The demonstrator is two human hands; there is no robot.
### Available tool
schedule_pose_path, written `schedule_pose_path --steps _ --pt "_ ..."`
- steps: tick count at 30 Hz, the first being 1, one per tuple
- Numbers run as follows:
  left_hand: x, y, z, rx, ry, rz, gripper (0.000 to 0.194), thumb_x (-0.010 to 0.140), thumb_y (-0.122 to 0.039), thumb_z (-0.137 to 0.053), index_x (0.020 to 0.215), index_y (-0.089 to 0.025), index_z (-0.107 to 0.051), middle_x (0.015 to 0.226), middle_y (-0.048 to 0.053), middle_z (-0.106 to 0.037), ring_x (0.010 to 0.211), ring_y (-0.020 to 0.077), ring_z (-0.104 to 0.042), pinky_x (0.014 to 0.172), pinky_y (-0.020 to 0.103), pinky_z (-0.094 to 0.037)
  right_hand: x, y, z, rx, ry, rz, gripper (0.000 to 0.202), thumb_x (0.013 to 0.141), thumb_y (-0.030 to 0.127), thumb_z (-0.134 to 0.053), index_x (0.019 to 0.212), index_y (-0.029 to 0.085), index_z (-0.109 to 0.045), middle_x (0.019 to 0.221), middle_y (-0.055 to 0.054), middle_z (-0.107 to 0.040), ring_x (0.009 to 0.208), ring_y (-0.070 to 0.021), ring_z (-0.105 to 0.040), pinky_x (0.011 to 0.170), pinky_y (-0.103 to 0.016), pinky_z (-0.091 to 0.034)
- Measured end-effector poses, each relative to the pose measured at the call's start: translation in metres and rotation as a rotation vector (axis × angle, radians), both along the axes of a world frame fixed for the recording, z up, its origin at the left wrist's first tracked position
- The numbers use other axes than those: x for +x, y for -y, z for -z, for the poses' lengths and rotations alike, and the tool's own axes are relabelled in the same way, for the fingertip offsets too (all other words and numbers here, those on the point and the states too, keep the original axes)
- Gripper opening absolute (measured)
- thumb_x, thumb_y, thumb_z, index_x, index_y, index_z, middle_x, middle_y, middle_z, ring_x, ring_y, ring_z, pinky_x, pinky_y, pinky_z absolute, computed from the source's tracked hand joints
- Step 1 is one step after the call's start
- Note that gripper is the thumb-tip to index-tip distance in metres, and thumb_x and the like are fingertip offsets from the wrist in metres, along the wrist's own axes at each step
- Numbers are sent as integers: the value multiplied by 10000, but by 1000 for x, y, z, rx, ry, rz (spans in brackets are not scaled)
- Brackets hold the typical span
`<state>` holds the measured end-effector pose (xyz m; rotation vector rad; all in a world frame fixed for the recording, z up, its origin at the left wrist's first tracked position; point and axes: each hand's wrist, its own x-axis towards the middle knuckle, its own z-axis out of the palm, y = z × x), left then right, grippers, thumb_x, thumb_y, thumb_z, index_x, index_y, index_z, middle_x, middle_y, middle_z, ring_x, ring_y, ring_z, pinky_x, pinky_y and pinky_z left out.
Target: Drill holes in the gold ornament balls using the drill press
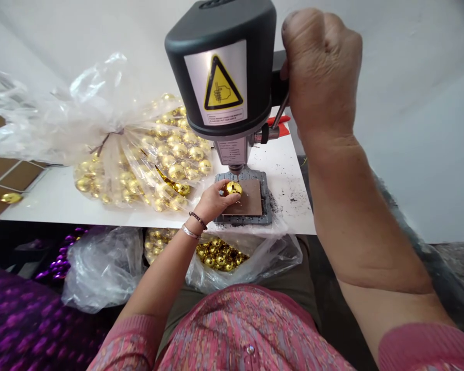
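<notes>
A shiny gold ball ornament [234, 188] sits on a brown board [252, 198] over the grey base of a bench drill press [228, 26]. My left hand [213, 199] is closed around the ball's left side, thumb in front. Directly above the ball is the chuck [236, 169] with a thin bit; whether the bit touches the ball is too small to tell. At the upper right, my right hand [322, 69] is wrapped in a fist beside the machine's head. The metal feed lever [281, 111] runs up into that fist, and its grip end is hidden.
A tied clear bag of gold balls [139, 159] lies on the white table [170, 219]. An open bag of gold balls [218, 255] is below the front edge. Purple balls [27, 319] fill the lower left. Dark shavings [278, 206] surround the base; something red [282, 126] lies behind.
</notes>
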<state>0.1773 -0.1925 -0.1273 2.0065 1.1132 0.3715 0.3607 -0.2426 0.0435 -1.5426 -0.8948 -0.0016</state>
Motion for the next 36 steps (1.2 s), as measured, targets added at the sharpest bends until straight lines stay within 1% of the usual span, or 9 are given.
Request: schedule_pose_path --steps 5,10,18,21,24,27,29,32,36 --pt "10 5 -5 130 -87 73 446 733 -313 -743 1143 -151 -676 936 52 -683 814 167 -610 756 288 -504 0 2 0 -22 -1 -3 320 934 340 -373 680 153 -428 650 72 -406 673 -7 -417 707 -198 -338" --pt "17 7 0 274 -101 88 507 658 -270 -809 1128 -119 -691 1067 115 -659 947 215 -611 897 347 -511 1 1 1 9 14 -14 330 941 343 -382 674 150 -409 646 61 -393 663 -14 -395 707 -200 -356" --pt "14 4 13 15 120 63 526 664 -285 -797 1161 -145 -695 935 43 -705 831 167 -622 813 297 -521 5 -2 13 156 -53 -76 301 876 398 -490 687 181 -402 637 36 -397 620 -48 -380 536 -203 -314" --pt "14 5 16 -15 146 63 545 669 -299 -791 1186 -157 -691 940 34 -714 832 164 -628 808 286 -517 1 6 18 198 -21 -95 388 837 481 -533 674 197 -325 655 33 -396 616 -50 -397 509 -201 -294" --pt "13 6 20 -32 123 55 606 670 -317 -790 1242 -160 -664 993 45 -719 859 176 -635 806 289 -515 -8 23 25 209 52 -78 387 846 475 -523 681 200 -305 635 44 -361 567 -38 -348 503 -205 -269" --pt "13 6 26 -14 128 47 652 669 -342 -793 1280 -170 -642 1077 60 -715 917 193 -642 832 298 -514 -20 46 39 176 247 2 291 833 345 -546 694 179 -351 601 65 -314 551 -13 -277 532 -181 -268" --pt "12 5 29 -6 140 50 650 677 -355 -789 1287 -188 -637 1111 54 -710 936 191 -643 843 292 -510 -27 61 54 125 386 76 177 791 241 -557 717 162 -416 602 72 -350 545 -6 -271 532 -171 -265" --pt "11 5 29 2 120 64 597 695 -363 -777 1259 -214 -650 1063 26 -715 907 182 -639 826 275 -504 -32 76 82 69 511 161 68 777 213 -555 777 174 -499 645 65 -467 555 -20 -375 559 -188 -343" --pt "11 7 24 42 84 81 507 719 -362 -759 1199 -225 -672 1016 14 -711 914 185 -632 850 278 -491 -36 77 111 142 564 209 36 814 220 -527 844 202 -537 723 40 -526 616 -50 -470 616 -215 -422"
